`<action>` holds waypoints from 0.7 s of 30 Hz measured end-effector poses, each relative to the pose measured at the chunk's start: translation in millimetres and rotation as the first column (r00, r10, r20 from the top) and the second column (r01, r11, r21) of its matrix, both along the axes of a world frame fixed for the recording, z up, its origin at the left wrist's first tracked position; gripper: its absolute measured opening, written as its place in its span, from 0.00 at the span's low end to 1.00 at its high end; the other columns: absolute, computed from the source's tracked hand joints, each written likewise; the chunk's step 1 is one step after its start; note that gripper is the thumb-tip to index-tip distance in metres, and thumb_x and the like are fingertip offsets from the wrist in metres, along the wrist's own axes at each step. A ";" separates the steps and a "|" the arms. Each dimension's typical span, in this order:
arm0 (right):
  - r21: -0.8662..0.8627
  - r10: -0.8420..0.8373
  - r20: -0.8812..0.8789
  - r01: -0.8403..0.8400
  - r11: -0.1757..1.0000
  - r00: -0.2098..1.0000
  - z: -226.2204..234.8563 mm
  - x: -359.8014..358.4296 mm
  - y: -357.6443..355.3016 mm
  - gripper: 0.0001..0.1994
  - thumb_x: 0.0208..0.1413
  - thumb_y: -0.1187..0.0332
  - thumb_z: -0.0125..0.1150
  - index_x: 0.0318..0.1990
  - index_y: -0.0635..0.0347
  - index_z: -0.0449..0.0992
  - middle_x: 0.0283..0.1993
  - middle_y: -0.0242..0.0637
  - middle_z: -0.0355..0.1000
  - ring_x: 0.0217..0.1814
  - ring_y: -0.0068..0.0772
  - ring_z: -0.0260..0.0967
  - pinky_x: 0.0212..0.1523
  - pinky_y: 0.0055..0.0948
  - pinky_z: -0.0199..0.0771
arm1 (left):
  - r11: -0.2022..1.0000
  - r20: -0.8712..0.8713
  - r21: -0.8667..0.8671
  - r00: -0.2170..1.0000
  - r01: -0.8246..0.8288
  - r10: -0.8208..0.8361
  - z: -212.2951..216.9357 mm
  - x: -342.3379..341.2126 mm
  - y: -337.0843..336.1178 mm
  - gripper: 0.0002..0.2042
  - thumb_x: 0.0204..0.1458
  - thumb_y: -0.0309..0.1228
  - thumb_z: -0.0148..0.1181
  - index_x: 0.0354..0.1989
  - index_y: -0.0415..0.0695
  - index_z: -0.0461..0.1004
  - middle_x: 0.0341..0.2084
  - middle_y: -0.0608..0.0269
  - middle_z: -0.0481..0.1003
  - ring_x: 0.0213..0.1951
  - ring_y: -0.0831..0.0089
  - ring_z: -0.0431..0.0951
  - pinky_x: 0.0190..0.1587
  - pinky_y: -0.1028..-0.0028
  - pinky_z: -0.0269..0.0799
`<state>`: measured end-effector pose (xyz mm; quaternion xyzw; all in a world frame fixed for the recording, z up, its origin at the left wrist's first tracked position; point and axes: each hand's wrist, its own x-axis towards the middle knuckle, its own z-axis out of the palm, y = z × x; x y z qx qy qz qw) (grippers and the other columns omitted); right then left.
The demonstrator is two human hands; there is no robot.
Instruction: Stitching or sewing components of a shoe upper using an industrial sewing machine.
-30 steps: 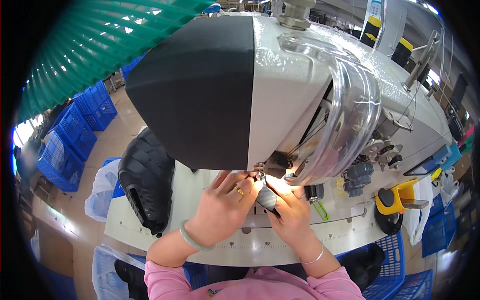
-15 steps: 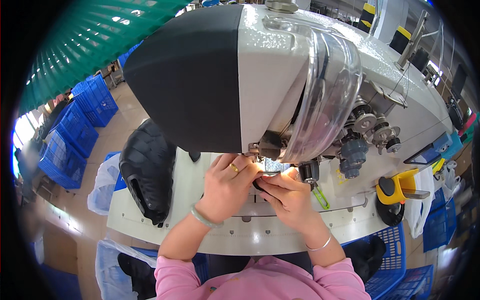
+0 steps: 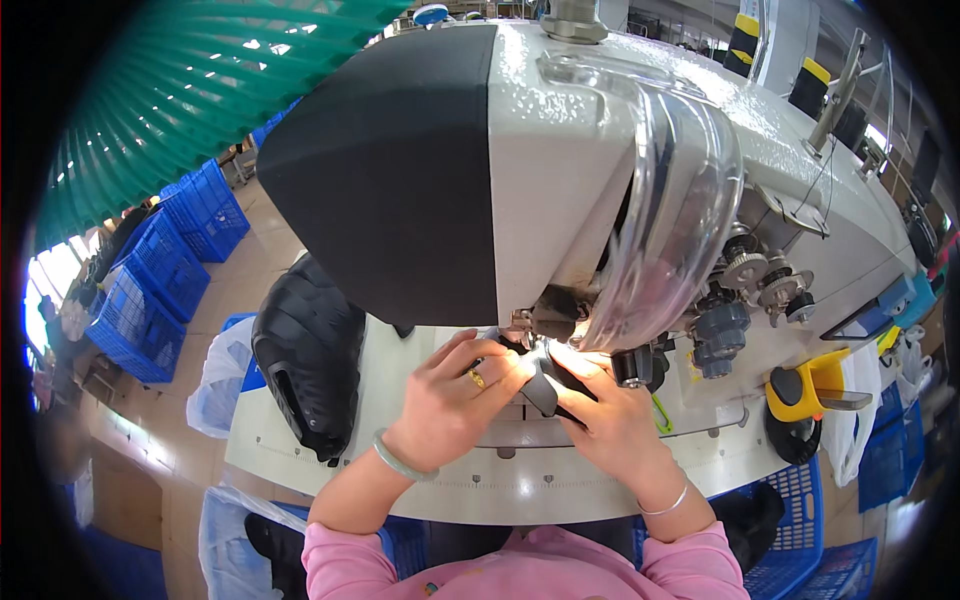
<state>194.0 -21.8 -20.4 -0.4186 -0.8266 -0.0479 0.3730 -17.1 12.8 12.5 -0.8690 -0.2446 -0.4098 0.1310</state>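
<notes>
Under the needle area of a large grey and black sewing machine (image 3: 560, 180), both hands work at a small black piece of material (image 3: 541, 393). A curled flap of it stands up between them. My left hand (image 3: 455, 400), wearing a gold ring, has its fingers bent and pressed together on the piece's left side, close to the presser foot (image 3: 523, 325). From the right, my right hand (image 3: 615, 420) pinches the piece between thumb and fingers. The machine's lamp lights the fingertips brightly. What lies right beneath the needle is partly hidden by the fingers.
On the white table (image 3: 500, 495), a pile of black quilted pieces (image 3: 310, 360) lies left. Green snips (image 3: 662, 412) lie beside my right hand. A yellow and black holder (image 3: 818, 385) sits at the right edge. Blue crates (image 3: 140, 325) stand on the floor; a green ribbed shade (image 3: 200, 110) hangs upper left.
The black piece now shows more, its flap turned up toward me between the hands. My right hand has shifted slightly right and nearer. The whole view has shifted a little.
</notes>
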 end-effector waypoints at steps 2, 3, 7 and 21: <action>0.019 -0.007 -0.011 0.008 1.000 1.000 1.3 -2.1 1.2 0.18 0.35 0.73 0.68 0.40 0.50 0.79 0.31 0.34 0.72 0.46 0.50 0.65 0.49 0.44 0.66 | 1.000 0.002 0.000 1.000 0.004 -0.004 0.1 0.1 1.2 0.13 0.35 0.26 0.61 0.34 0.43 0.79 0.30 0.66 0.74 0.40 0.67 0.77 0.45 0.62 0.78; 0.020 -0.001 -0.041 0.002 1.000 0.999 2.6 -3.0 1.9 0.18 0.35 0.74 0.68 0.39 0.50 0.79 0.33 0.34 0.72 0.46 0.48 0.65 0.49 0.44 0.66 | 1.000 0.010 -0.004 1.000 -0.005 0.005 0.0 0.9 1.7 0.13 0.36 0.26 0.61 0.34 0.43 0.79 0.30 0.66 0.74 0.41 0.67 0.77 0.45 0.62 0.78; 0.021 0.005 -0.047 -0.004 1.000 0.999 1.3 -2.2 3.6 0.17 0.35 0.76 0.68 0.39 0.51 0.79 0.37 0.35 0.72 0.45 0.45 0.66 0.48 0.43 0.66 | 1.000 0.005 -0.005 1.000 -0.026 0.026 -0.3 1.8 2.3 0.13 0.38 0.25 0.60 0.36 0.42 0.78 0.34 0.65 0.75 0.43 0.67 0.77 0.46 0.62 0.77; 0.119 0.065 -0.018 -0.062 0.991 0.998 -0.5 -4.2 4.6 0.19 0.39 0.76 0.66 0.43 0.56 0.78 0.43 0.34 0.76 0.49 0.44 0.70 0.53 0.44 0.63 | 0.955 0.286 -0.290 0.958 0.057 0.030 -5.3 0.3 6.1 0.11 0.39 0.21 0.66 0.34 0.43 0.80 0.26 0.63 0.78 0.28 0.66 0.78 0.28 0.71 0.73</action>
